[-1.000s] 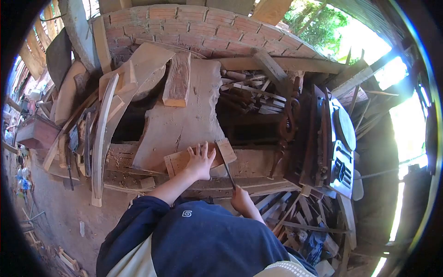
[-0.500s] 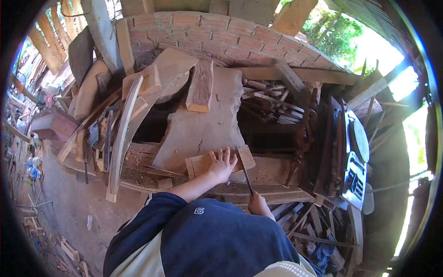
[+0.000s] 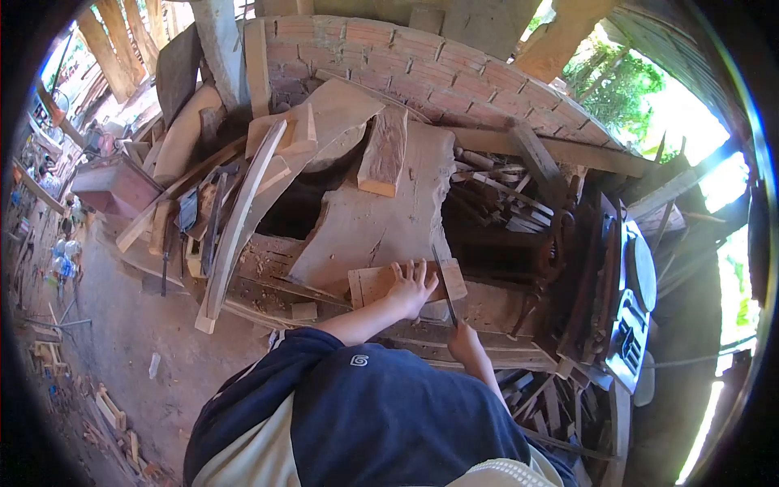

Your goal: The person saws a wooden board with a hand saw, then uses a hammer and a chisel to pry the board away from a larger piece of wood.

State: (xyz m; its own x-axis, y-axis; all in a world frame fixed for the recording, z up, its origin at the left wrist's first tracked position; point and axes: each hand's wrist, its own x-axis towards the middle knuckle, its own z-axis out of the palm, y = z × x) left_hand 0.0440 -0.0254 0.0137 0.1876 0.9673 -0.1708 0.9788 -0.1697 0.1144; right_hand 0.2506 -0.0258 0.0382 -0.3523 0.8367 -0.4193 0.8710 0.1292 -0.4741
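Observation:
My left hand [image 3: 411,290] lies with fingers spread on a short wooden board [image 3: 372,282], pressing it against the workbench. In my right hand [image 3: 465,342] is the near end of a narrow handsaw [image 3: 447,288]; its grip is hidden by my fingers. The long thin blade crosses the board near its right end, just right of my left fingertips, and its tip reaches past the far edge. Beneath and behind the board is a wide slab [image 3: 381,231] with a ragged edge. A thick wood block [image 3: 384,154] rests on that slab.
A long curved wooden strip [image 3: 241,235] leans at the left, by a reddish wooden box [image 3: 116,185]. Sticks and tools [image 3: 507,191] lie in a heap behind on the right. A machine with a pale metal top [image 3: 631,325] stands at the right. A brick wall [image 3: 406,65] closes the back.
My right hand has pushed the saw forward, so its tip extends farther past the board's far edge. My left hand stays on the board. The whole view has shifted slightly.

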